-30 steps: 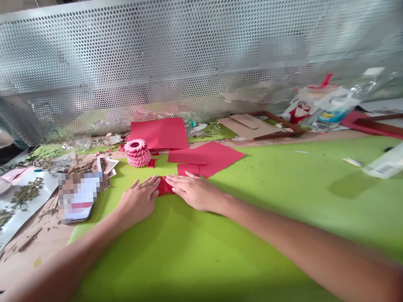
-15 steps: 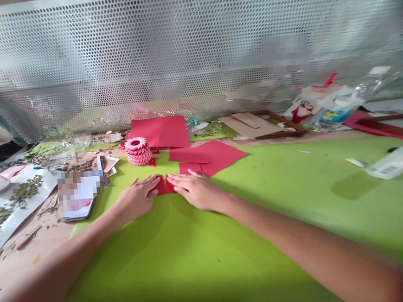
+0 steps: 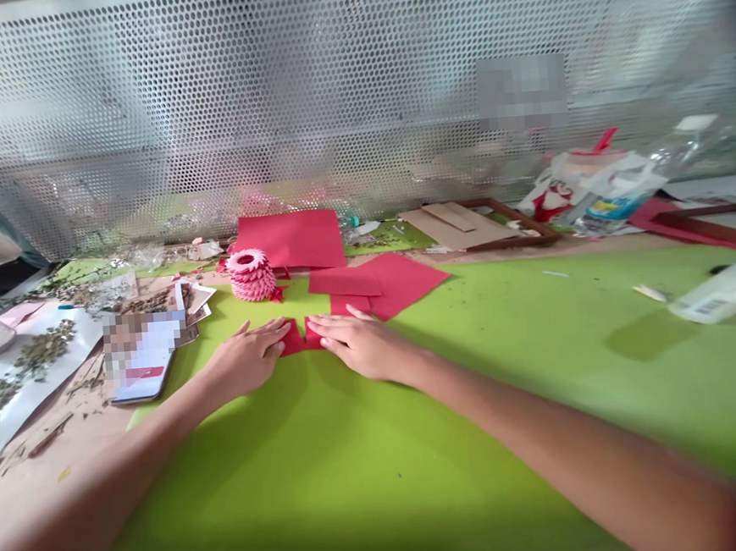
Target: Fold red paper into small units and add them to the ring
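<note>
Lying on the green bench (image 3: 359, 480), two small red paper pieces (image 3: 292, 341) are resting under the left hand (image 3: 251, 361) and right hand (image 3: 361, 346), both being flat and outstretched; a pink paper ring (image 3: 252, 280) is standing behind.

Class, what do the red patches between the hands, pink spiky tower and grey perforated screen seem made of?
Flat red patches: probably matte paper; straight edges.
Pink spiky tower: likely matte folded paper; layered points.
Grey perforated screen: apparently satin metal; pale sheen.
</note>
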### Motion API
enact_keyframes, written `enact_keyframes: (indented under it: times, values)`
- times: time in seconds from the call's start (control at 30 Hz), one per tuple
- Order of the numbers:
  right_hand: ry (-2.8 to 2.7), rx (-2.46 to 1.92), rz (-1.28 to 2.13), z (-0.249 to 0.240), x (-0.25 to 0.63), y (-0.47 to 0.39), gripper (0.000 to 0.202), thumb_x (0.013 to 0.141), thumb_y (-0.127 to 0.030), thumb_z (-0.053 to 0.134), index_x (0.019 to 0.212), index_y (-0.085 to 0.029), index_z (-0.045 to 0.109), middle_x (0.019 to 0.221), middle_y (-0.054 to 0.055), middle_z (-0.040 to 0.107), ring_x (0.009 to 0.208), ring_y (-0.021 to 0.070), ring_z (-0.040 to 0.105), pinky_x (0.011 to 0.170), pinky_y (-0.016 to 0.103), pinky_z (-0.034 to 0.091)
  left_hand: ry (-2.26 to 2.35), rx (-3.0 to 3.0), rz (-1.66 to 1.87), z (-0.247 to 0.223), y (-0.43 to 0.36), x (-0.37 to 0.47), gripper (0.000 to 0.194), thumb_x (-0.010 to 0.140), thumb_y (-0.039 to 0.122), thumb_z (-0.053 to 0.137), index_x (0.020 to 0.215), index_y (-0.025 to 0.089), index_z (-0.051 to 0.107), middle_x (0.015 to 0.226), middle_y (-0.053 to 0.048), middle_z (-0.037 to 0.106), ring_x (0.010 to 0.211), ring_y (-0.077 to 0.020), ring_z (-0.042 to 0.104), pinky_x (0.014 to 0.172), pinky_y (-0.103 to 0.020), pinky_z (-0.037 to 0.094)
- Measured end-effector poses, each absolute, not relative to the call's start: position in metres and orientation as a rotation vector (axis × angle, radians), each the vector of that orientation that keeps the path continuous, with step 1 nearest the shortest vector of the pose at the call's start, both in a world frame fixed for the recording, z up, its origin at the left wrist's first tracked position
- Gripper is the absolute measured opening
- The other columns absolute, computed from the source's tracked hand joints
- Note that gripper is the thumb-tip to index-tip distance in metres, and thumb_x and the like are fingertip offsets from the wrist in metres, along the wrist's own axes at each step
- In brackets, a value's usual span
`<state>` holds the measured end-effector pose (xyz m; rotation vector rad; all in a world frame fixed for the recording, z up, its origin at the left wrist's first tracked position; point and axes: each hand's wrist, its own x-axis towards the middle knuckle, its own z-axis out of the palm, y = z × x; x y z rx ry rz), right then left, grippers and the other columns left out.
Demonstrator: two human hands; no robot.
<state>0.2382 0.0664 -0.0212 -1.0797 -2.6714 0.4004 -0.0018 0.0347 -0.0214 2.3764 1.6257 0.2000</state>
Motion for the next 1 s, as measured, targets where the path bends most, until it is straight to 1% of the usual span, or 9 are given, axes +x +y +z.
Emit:
enact_keyframes:
  times: [0.1,0.17,0.3,0.4,0.5,0.63,0.73,0.8,1.0]
  values:
    - [-2.673,-1.072,0.401,-0.0217,0.2399,0.0675,0.043,0.102,-0.032,0.037,0.144,-0.027,0.048,0.149,0.003,0.046,0.139,0.0224,0.044,0.12,0.057,0.022,1.63,2.405,0.249,-0.022,0.0341,-0.0007,0.049,0.102,0.037,0.028,0.147,0.028,0.045,0.153,0.002,0.041,0.144,-0.0207,0.037,0.123,-0.047,0.017]
    - [-2.68,-1.078,0.404,-0.0223,0.2404,0.0678,0.044,0.102,-0.032,0.036,0.145,-0.027,0.046,0.15,0.003,0.045,0.14,0.0224,0.042,0.12,0.057,0.022,1.634,2.426,0.279,-0.0224,0.0332,-0.0001,0.049,0.102,0.04,0.029,0.147,0.028,0.045,0.153,0.001,0.042,0.142,-0.0215,0.039,0.123,-0.049,0.019]
    - [-2.679,-1.085,0.409,-0.023,0.24,0.0674,0.045,0.103,-0.033,0.036,0.146,-0.028,0.045,0.151,0.002,0.043,0.142,0.0228,0.04,0.12,0.058,0.023,1.641,2.449,0.311,-0.0236,0.0316,0.0014,0.05,0.101,0.042,0.034,0.148,0.028,0.043,0.153,-0.001,0.042,0.142,-0.0222,0.041,0.123,-0.05,0.019]
    - [-2.681,-1.088,0.417,-0.022,0.2382,0.0663,0.046,0.103,-0.037,0.035,0.147,-0.025,0.043,0.152,0.003,0.041,0.143,0.0227,0.038,0.12,0.057,0.022,1.657,2.447,0.323,-0.0249,0.0317,0.0035,0.051,0.1,0.041,0.035,0.149,0.025,0.042,0.153,-0.003,0.042,0.142,-0.0223,0.04,0.123,-0.05,0.017]
    - [-2.664,-1.095,0.392,-0.0203,0.2353,0.0651,0.047,0.103,-0.041,0.037,0.145,-0.022,0.046,0.151,0.004,0.043,0.141,0.0227,0.041,0.121,0.054,0.022,1.662,2.42,0.327,-0.0256,0.0328,0.0052,0.052,0.099,0.04,0.036,0.149,0.025,0.041,0.154,-0.003,0.04,0.142,-0.0224,0.04,0.123,-0.05,0.015]
    - [-2.647,-1.099,0.349,-0.0201,0.2326,0.0647,0.044,0.102,-0.037,0.042,0.142,-0.022,0.051,0.149,0.004,0.047,0.139,0.0224,0.045,0.121,0.053,0.024,1.659,2.378,0.327,-0.0252,0.0337,0.0055,0.053,0.098,0.042,0.037,0.149,0.028,0.04,0.155,-0.001,0.038,0.143,-0.0232,0.038,0.123,-0.054,0.012]
    - [-2.639,-1.116,0.366,-0.0218,0.2328,0.0653,0.043,0.102,-0.037,0.042,0.142,-0.024,0.05,0.15,0.004,0.045,0.14,0.0224,0.043,0.12,0.054,0.025,1.66,2.35,0.296,-0.0245,0.0337,0.005,0.053,0.098,0.041,0.037,0.15,0.027,0.038,0.156,-0.002,0.036,0.147,-0.0224,0.031,0.122,-0.056,0.007]
    - [-2.627,-1.116,0.38,-0.0234,0.2336,0.0663,0.043,0.101,-0.038,0.043,0.142,-0.026,0.051,0.149,0.003,0.045,0.139,0.0227,0.043,0.12,0.054,0.025,1.665,2.334,0.276,-0.0237,0.0336,0.0047,0.054,0.099,0.041,0.037,0.151,0.027,0.037,0.156,-0.002,0.036,0.148,-0.0221,0.028,0.122,-0.057,0.006]
    - [-2.583,-1.126,0.447,-0.0297,0.2357,0.071,0.042,0.1,-0.04,0.044,0.141,-0.032,0.051,0.149,0.002,0.045,0.141,0.0239,0.041,0.119,0.059,0.022,1.649,2.322,0.242,-0.0219,0.0348,0.0041,0.053,0.098,0.041,0.037,0.15,0.031,0.037,0.157,0.0,0.035,0.149,-0.0229,0.025,0.122,-0.058,0.007]
